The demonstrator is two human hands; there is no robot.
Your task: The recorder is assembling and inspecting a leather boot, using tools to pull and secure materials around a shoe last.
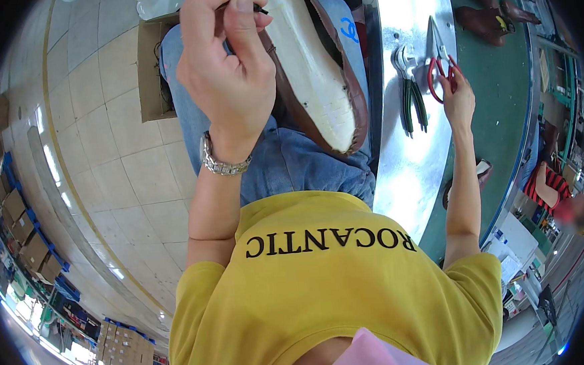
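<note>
A brown shoe point(312, 67) lies sole-up on my lap, its pale bottom facing me. My left hand point(231, 59), with a metal watch on the wrist, is closed on a thin dark tool point(259, 10) right at the shoe's upper end. Off to the right, my right hand point(458, 97) reaches onto the shiny metal bench point(405, 175). Its fingers grip the red loops of a pair of scissors point(437, 63) whose blades point away from me. Pliers point(410, 98) with dark handles lie just left of the scissors.
A green conveyor belt point(496, 123) runs beyond the bench, with brown shoes point(489, 13) on it. Another person point(553, 196) in a striped top sits at the far right. An open cardboard box point(151, 70) stands on the tiled floor point(103, 160) to my left.
</note>
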